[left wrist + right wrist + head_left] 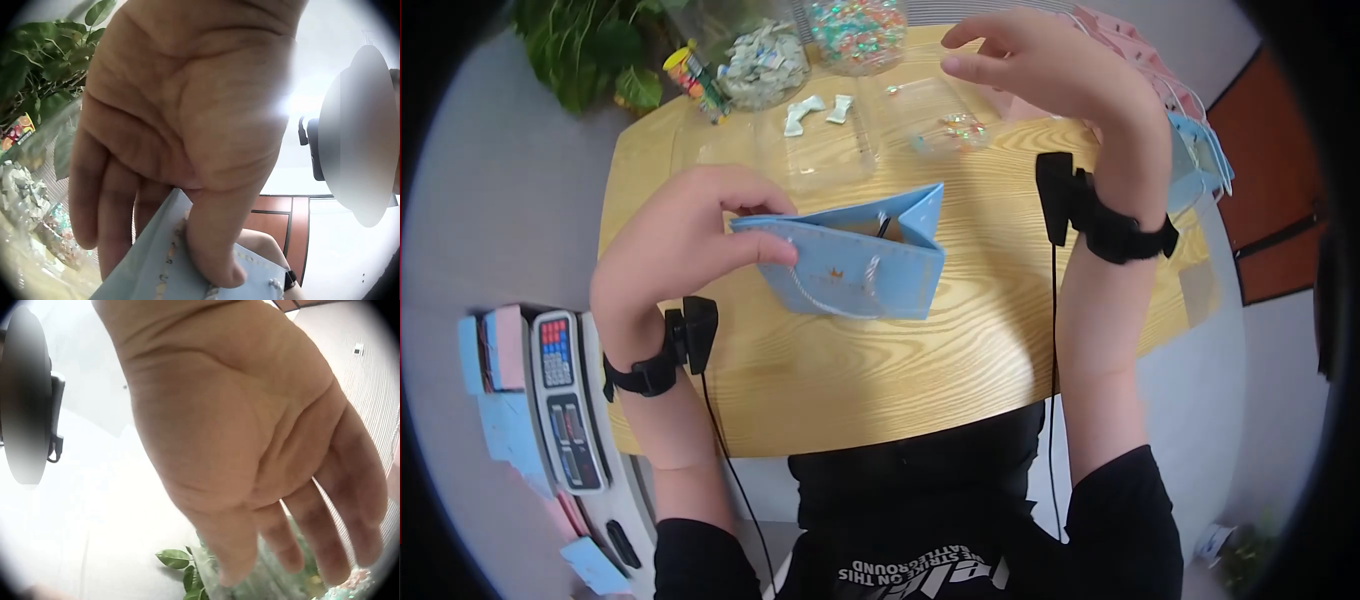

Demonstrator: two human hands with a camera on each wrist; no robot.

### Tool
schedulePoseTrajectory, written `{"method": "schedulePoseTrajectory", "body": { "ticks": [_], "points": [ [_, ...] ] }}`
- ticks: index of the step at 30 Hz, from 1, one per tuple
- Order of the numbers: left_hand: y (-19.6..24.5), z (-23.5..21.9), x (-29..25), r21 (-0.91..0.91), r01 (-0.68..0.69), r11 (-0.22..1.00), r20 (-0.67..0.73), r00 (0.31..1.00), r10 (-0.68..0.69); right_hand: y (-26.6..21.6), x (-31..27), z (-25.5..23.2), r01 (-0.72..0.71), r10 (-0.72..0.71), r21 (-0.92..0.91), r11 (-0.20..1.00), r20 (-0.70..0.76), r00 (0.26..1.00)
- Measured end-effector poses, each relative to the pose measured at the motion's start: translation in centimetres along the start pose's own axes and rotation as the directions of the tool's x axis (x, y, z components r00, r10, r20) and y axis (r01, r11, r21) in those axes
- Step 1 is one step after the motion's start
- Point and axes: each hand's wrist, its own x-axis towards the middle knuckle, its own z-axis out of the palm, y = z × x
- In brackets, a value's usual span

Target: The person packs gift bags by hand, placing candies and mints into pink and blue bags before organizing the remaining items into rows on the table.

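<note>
A light blue paper gift bag (840, 285) with white rope handles stands on the table, its top gaping. My left hand (680, 230) pinches the bag's left upper edge, thumb on the near face and fingers behind. In the left wrist view, the thumb presses the blue paper (165, 250). Something dark and thin shows inside the bag's mouth. My right hand (1050, 60) is raised over the back right of the table, fingers loosely extended. The right wrist view shows that palm (231, 425) with nothing in it. Below it is a clear tray (900, 110) holding small shiny wrapped pieces (962, 130).
Another clear tray (830, 165) holds white packets (803, 115). Behind stand a container of pale packets (765, 65), one of colourful pieces (855, 30) and a bright tube (692, 78). Pink and blue bags (1195, 160) sit at right; a scale (570, 400) stands left.
</note>
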Motion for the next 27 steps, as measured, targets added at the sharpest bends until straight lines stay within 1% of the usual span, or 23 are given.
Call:
{"method": "schedulePoseTrajectory", "body": {
  "ticks": [1,2,3,4,5,6,8,9,10,11,12,13,14,15,16,18,20,21,22,23,25,26,27],
  "points": [
    [-0.1,0.1,-0.2,0.038,-0.008,0.999,-0.021,1.0,0.009,-0.1,0.0,0.8,0.083,-0.078,0.171,0.982,-0.037,0.996],
    [-0.1,0.1,-0.5,0.078,-0.015,0.997,-0.043,0.999,0.018,-0.4,0.0,1.3,0.168,-0.148,0.335,0.927,-0.084,0.985],
    [-0.1,-0.1,-0.8,0.063,-0.003,0.998,-0.062,0.998,0.007,-0.9,0.0,1.6,0.182,-0.167,0.322,0.929,-0.071,0.983],
    [-0.1,-0.4,-1.1,0.116,0.021,0.993,-0.066,0.998,-0.013,-1.4,-0.2,1.8,0.337,-0.327,0.319,0.886,-0.087,0.941],
    [-0.2,-0.5,-1.4,0.171,0.045,0.984,-0.068,0.997,-0.033,-2.1,-0.4,2.1,0.482,-0.475,0.316,0.817,-0.102,0.874],
    [-0.5,-0.6,-1.6,0.161,0.055,0.985,-0.081,0.996,-0.043,-2.7,-0.6,2.7,0.492,-0.489,0.311,0.813,-0.092,0.867],
    [-0.9,-0.7,-1.9,0.239,-0.038,0.97,-0.073,0.996,0.057,-3.7,-1.0,3.8,0.636,-0.619,0.159,0.755,-0.149,0.771],
    [-1.1,-0.7,-2.0,0.232,-0.035,0.972,-0.079,0.995,0.055,-4.4,-1.0,3.7,0.639,-0.623,0.156,0.754,-0.141,0.769],
    [-1.3,-0.6,-2.0,0.266,-0.074,0.961,-0.092,0.991,0.101,-5.1,-1.0,3.3,0.604,-0.617,0.194,0.773,0.007,0.787],
    [-1.4,-0.5,-2.0,0.299,-0.111,0.948,-0.104,0.984,0.148,-5.9,-1.1,3.0,0.563,-0.6,0.225,0.795,0.158,0.784],
    [-1.3,-0.5,-1.9,0.289,-0.112,0.951,-0.109,0.983,0.149,-6.7,-1.5,3.0,0.479,-0.52,0.218,0.85,0.202,0.83],
    [-1.1,-0.6,-1.9,0.295,-0.084,0.952,-0.089,0.989,0.115,-7.3,-1.8,3.3,0.478,-0.518,0.212,0.852,0.212,0.829],
    [-1.0,-0.8,-1.9,0.302,-0.057,0.952,-0.069,0.994,0.082,-7.7,-2.1,3.5,0.465,-0.486,0.143,0.873,0.194,0.852],
    [-1.1,-0.8,-1.9,0.291,-0.061,0.955,-0.073,0.994,0.085,-8.0,-2.2,3.7,0.449,-0.454,0.073,0.891,0.173,0.874],
    [-1.3,-0.8,-1.8,0.299,-0.086,0.95,-0.056,0.993,0.107,-8.1,-2.3,3.9,0.446,-0.45,0.064,0.893,0.182,0.875],
    [-1.9,-0.5,-1.9,0.302,-0.116,0.946,-0.05,0.989,0.137,-7.8,-2.4,4.4,0.475,-0.479,0.084,0.876,0.041,0.877],
    [-3.4,0.4,-1.9,0.292,-0.188,0.938,-0.135,0.963,0.235,-7.6,-2.4,5.4,0.49,-0.492,0.059,0.87,0.036,0.87],
    [-3.4,-0.2,-1.9,0.32,-0.205,0.925,-0.154,0.952,0.264,-8.0,-2.2,5.0,0.506,-0.506,0.026,0.862,0.006,0.862],
    [-3.2,-0.1,-1.7,0.337,-0.16,0.928,-0.142,0.966,0.218,-8.4,-2.3,5.0,0.439,-0.438,-0.003,0.898,0.065,0.897],
    [-2.9,0.2,-1.5,0.353,-0.116,0.929,-0.129,0.977,0.171,-9.0,-2.2,5.1,0.434,-0.433,-0.017,0.901,0.045,0.9],
    [-2.0,1.1,-1.1,0.388,-0.041,0.921,-0.096,0.992,0.085,-9.8,-2.0,5.7,0.346,-0.326,-0.166,0.924,0.136,0.936],
    [-1.7,1.4,-0.8,0.406,-0.009,0.914,-0.083,0.996,0.046,-9.9,-2.1,6.1,0.325,-0.309,-0.179,0.929,0.111,0.944],
    [-1.6,1.3,-0.5,0.431,-0.037,0.902,-0.095,0.992,0.087,-9.8,-2.0,6.3,0.283,-0.271,-0.189,0.94,0.091,0.958]
  ]
}}
